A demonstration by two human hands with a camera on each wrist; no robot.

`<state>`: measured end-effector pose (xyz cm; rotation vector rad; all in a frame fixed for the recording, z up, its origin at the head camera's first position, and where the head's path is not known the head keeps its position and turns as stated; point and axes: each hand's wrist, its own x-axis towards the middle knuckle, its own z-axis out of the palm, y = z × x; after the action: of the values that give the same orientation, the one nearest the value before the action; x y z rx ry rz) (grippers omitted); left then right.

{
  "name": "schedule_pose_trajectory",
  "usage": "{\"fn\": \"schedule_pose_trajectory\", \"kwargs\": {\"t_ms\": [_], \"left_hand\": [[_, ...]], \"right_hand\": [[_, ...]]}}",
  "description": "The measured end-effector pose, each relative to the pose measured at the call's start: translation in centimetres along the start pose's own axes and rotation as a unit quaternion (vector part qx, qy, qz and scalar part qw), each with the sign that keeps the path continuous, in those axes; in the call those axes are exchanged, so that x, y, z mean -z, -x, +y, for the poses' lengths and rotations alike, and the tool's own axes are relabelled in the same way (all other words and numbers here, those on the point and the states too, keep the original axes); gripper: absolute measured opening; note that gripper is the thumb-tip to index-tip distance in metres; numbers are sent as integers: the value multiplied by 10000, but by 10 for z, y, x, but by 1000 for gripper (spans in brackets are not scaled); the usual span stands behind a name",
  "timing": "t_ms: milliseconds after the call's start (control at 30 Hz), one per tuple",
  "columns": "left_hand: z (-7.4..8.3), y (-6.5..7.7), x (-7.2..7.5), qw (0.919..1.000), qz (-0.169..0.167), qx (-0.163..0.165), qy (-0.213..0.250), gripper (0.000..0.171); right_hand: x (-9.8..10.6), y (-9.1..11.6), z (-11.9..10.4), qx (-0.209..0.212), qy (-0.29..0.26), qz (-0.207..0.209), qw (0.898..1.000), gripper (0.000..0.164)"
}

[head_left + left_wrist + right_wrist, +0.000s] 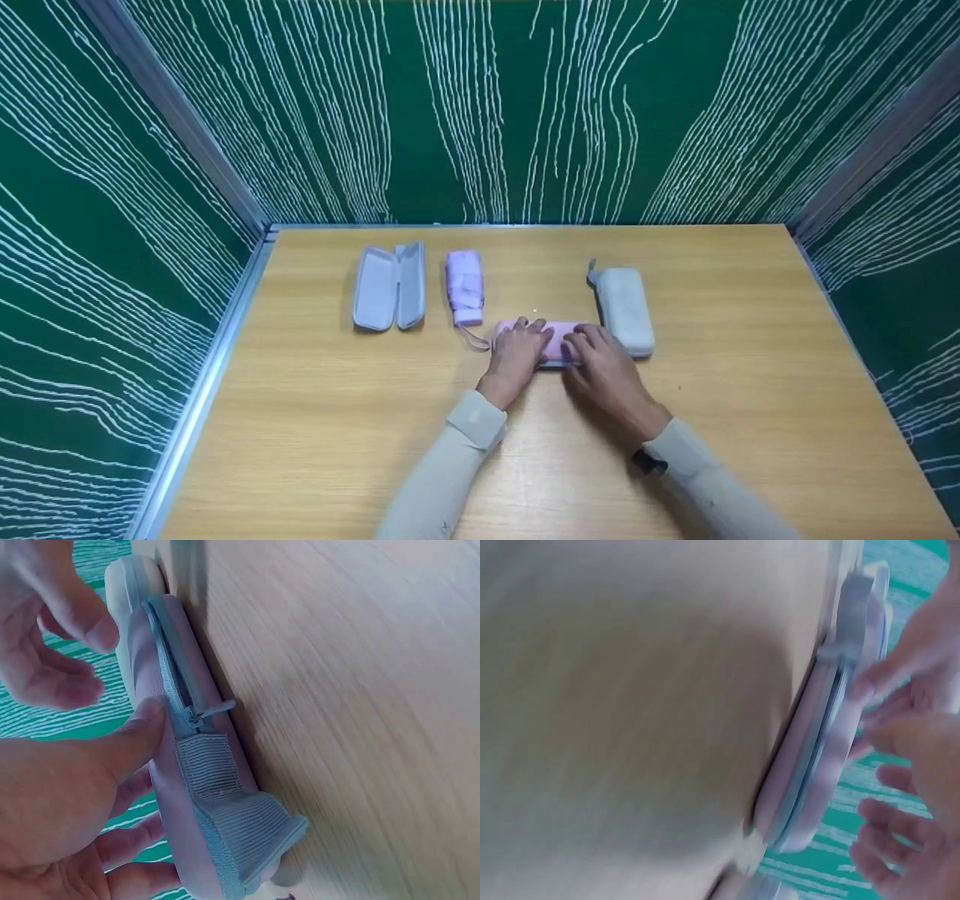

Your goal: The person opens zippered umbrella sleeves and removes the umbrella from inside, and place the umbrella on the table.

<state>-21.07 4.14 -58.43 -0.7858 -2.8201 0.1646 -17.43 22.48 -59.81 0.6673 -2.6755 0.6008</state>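
Note:
A pink zip case [559, 345] with grey trim lies flat on the table. My left hand [516, 352] holds its left part, thumb on the near edge and fingers spread over the top. The case's zipper pull [217, 709] and ribbed grey tab [259, 821] show near the left thumb. A dark slit runs along the zipper beyond the pull. At the case's right end hovers my right hand [606, 371]; its loosely bent fingers [896, 829] stand apart from the case with nothing between them.
An opened grey glasses case [375, 289] stands at the far left. Beside it lies a lilac folding umbrella [465, 285] with a wrist strap. A pale grey zip case [628, 311] lies just right of the pink one. Green walls with white lines enclose the wooden table [337, 435].

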Motion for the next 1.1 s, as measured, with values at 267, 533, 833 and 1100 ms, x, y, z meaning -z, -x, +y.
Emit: {"fn": "schedule_pose_trajectory", "kwargs": {"t_ms": [267,533,833,1100], "left_hand": [[0,0,0,9994,-232,-13,268,44],[-1,1,-1,9989,-224,-15,400,45],[-1,2,0,9986,-284,29,437,46],[2,5,-1,9983,-120,104,558,40]], "right_hand": [[5,-3,20,358,97,-582,9976,61],[4,-11,24,615,5,-906,9940,59],[2,-13,22,350,-439,-943,9940,57],[-3,-14,21,218,-561,-680,9959,47]]}}
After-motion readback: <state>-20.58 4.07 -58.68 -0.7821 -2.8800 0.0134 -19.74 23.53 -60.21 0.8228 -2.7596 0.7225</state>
